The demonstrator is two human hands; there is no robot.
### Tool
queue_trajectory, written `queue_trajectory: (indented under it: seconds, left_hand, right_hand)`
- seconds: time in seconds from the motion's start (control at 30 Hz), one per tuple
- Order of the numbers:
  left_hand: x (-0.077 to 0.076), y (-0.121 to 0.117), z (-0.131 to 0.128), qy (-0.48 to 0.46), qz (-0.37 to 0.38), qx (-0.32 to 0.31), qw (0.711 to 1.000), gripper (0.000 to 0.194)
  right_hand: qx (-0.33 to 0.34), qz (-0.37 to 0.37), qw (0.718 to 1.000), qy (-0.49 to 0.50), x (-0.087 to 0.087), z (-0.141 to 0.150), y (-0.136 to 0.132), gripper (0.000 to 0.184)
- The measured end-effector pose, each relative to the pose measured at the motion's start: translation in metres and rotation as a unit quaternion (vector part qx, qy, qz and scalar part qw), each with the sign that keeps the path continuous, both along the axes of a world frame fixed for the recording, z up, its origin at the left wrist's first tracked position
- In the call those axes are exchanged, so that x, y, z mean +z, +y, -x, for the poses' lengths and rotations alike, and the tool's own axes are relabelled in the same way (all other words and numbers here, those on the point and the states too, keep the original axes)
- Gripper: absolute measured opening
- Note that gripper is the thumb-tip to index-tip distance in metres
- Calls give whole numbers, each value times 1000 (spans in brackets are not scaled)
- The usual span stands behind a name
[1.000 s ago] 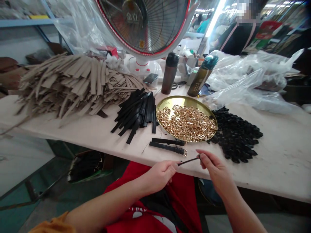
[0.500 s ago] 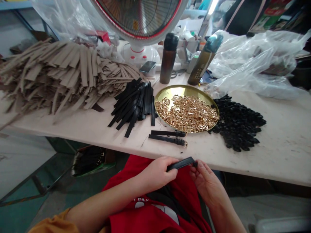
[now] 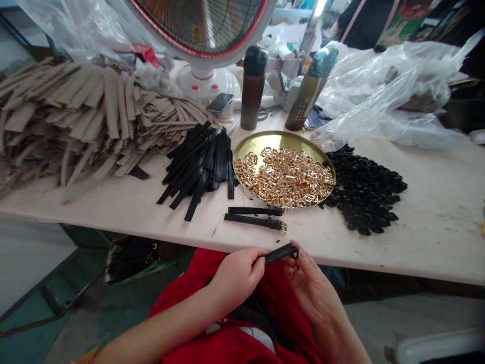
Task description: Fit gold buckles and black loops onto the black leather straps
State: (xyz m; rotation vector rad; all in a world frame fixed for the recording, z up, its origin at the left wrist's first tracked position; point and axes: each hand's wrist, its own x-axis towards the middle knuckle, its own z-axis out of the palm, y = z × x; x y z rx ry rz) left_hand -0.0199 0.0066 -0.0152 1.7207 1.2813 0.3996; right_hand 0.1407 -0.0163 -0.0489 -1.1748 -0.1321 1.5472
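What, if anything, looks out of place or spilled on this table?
Nothing looks clearly spilled, but a small dark scrap lies loose on the table, apart from everything else, and what seems a stray thread trails beside two black straps.

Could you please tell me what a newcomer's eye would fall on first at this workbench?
Probably the round gold tray heaped with shiny gold-coloured buckles, near the picture's middle. Behind it to the left stands a large red-rimmed fan, with a big pile of greyish-brown strips further left. Nearer the camera, the left hand and right hand hold a black strap between them.
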Motion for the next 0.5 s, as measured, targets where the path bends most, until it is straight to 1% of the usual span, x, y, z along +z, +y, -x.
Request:
queue_trajectory:
  seconds: [0.07, 0.13, 0.3, 0.4, 0.5]
  left_hand:
    - [1, -1, 1, 13, -7, -12, 1000, 29]
    - [2, -1, 0, 25, -12, -30, 999, 27]
    - [5, -3, -3, 69, -29, -85, 994, 31]
    - [7, -4, 0, 95, -68, -123, 985, 31]
    - [11, -5, 3, 118, -105, -165, 974, 29]
  right_hand:
    - [10, 0, 1000, -5, 2, 1, -2, 29]
    - [26, -2, 999, -25, 2, 1, -5, 27]
    - [96, -17, 988, -121, -4, -5, -16, 29]
    - [143, -31, 969, -198, -4, -8, -22, 30]
    - [204, -80, 938, -269, -1, -7, -25, 23]
